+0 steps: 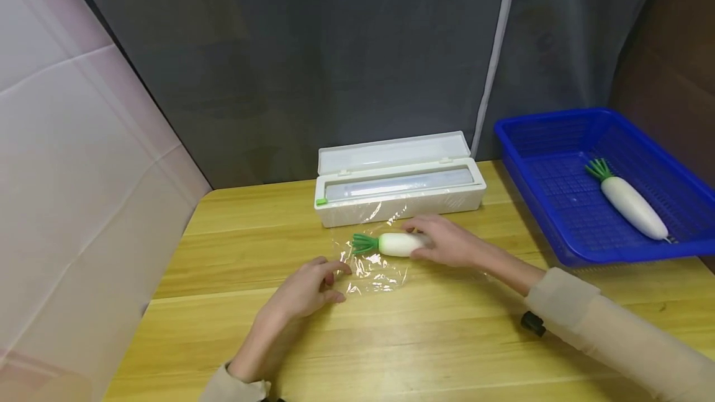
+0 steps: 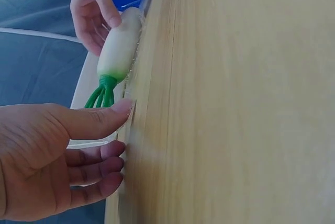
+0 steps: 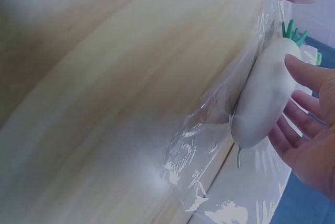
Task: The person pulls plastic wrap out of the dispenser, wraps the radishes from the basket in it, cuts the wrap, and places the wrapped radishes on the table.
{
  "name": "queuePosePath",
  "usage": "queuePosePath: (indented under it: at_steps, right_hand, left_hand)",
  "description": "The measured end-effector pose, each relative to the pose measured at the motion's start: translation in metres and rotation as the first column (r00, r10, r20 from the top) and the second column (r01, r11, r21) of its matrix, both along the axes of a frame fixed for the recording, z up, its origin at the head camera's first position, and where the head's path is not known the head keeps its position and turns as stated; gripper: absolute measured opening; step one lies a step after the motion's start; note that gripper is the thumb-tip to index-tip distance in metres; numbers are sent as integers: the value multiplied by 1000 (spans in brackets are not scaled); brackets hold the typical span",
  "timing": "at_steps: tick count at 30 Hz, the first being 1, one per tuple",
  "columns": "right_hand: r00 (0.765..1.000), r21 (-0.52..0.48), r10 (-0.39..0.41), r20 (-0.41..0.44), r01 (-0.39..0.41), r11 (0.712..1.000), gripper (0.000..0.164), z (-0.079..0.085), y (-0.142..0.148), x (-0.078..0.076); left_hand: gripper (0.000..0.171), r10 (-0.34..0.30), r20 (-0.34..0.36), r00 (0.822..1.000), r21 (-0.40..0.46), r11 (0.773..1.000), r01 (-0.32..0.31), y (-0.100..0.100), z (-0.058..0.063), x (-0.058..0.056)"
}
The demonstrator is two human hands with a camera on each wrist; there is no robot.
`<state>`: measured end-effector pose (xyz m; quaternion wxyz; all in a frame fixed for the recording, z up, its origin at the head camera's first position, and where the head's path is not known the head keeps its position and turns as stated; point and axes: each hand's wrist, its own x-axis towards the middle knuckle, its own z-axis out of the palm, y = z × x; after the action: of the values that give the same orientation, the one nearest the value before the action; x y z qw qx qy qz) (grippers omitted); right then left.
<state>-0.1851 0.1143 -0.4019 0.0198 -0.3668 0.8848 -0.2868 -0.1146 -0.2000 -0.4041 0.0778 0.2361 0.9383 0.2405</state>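
Observation:
A white radish (image 1: 399,244) with green stalk stubs lies on a sheet of clear plastic wrap (image 1: 371,278) on the wooden table. My right hand (image 1: 447,242) holds the radish near its root end, the thumb on one side and the fingers on the other, as the right wrist view shows. By the left edge of the wrap is my left hand (image 1: 306,287), its thumb and fingers apart and loosely bent. In the left wrist view the left thumb (image 2: 102,122) is close to the radish's green stalks (image 2: 102,94); whether it touches the wrap I cannot tell.
Behind the radish stands a white wrap dispenser box (image 1: 402,203), lid raised, a roll of film (image 1: 399,185) inside. A blue plastic basket (image 1: 536,209) at the right holds a second white radish (image 1: 635,208). Grey curtain (image 1: 279,67) closes off the back.

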Motion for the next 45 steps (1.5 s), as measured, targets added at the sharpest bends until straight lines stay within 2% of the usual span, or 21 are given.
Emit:
queuePosePath:
  at_steps: [9, 14, 19, 24, 33, 41, 45]
  right_hand:
    - [999, -15, -37, 13, 37, 999, 51, 2, 11, -1]
    - [999, -74, -38, 4, 38, 997, 47, 4, 22, 0]
    - [998, -136, -49, -43, 43, 990, 40, 9, 36, 4]
    - [996, -158, -50, -79, 37, 987, 34, 11, 49, 9]
    - [999, -166, -39, -31, 33, 986, 29, 5, 74, 16]
    - [996, -126, 33, -86, -44, 991, 27, -4, 93, 23]
    - [996, -103, 50, -71, -58, 993, 23, -11, 101, 28]
  left_hand:
    - [39, 20, 8, 1000, 6, 1000, -20, -1, 0, 0]
    - [36, -10, 1, 1000, 19, 1000, 10, -3, -1, 0]
    - [32, -44, -9, 999, 30, 999, 45, -6, -1, 0]
    - [30, -55, -3, 998, 35, 998, 55, -8, 0, 1]
    - [30, -59, -27, 998, 5, 998, 59, -10, 0, 1]
    - [29, -65, -37, 997, 11, 998, 65, -10, 0, 0]
    - [25, -56, -51, 997, 2, 998, 56, -10, 1, -1]
